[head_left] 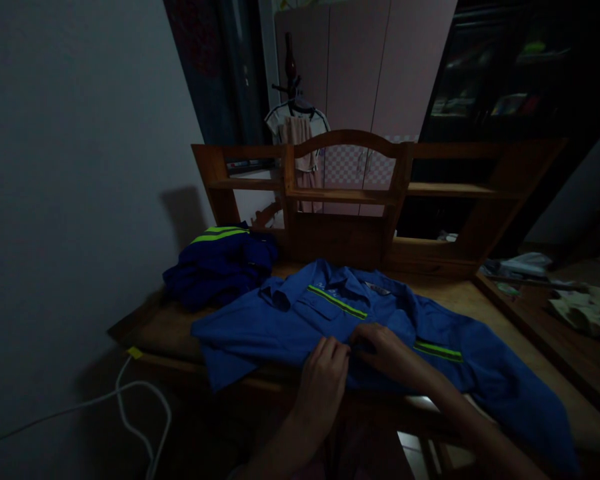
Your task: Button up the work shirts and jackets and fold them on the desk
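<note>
A blue work jacket (280,327) with yellow-green reflective stripes lies spread over the wooden desk, its collar toward the back and its sleeves out to both sides. Near the front edge, my left hand (325,373) has its fingers closed on the jacket's front opening. Right beside it, my right hand (377,343) pinches the same front edge, with fingertips almost touching those of the left. Whatever small part of the placket lies between the fingertips is hidden and dim.
A heap of darker blue clothing (220,267) sits at the desk's left, by the wall. Behind stands a wooden shelf unit (350,195). A white cable (145,385) hangs at the front left. Papers and cloth (587,308) lie on a surface at the right.
</note>
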`<state>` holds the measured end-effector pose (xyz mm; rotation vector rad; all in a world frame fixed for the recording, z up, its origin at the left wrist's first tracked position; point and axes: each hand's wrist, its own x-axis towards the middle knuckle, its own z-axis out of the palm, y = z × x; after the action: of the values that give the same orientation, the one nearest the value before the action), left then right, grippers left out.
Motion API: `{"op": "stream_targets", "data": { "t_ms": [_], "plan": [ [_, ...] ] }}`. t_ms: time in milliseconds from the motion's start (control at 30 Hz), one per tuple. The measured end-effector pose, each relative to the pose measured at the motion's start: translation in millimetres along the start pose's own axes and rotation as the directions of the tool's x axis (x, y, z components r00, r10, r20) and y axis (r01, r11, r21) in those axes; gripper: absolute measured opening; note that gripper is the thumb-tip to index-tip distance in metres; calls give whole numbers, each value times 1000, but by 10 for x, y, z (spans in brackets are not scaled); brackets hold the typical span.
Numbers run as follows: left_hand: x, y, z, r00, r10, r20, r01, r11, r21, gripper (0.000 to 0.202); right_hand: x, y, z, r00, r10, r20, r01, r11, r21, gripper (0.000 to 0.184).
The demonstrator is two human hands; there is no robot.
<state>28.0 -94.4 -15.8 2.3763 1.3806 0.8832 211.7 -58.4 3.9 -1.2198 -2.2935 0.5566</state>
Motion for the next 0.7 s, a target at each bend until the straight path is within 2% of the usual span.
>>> {"op": "stream_targets", "data": {
  "t_ms": [167,333,467,700],
  "plan": [
    [65,-93,46,989,-146,-11,142,973,-181,8,10,19,0,996,32,87,-42,993,111,20],
    [111,-186,-41,972,-210,107,236,860,-453,10,90,40,-78,969,50,243,-93,981,168,37],
    [121,-231,-79,960,-229,159,278,825,-492,15,143,21,-115,948,35,317,-117,963,242,40],
    [133,-266,-36,963,-212,168,267,843,-467,14,127,58,-101,946,33,322,-128,952,277,36]
  ]
}}
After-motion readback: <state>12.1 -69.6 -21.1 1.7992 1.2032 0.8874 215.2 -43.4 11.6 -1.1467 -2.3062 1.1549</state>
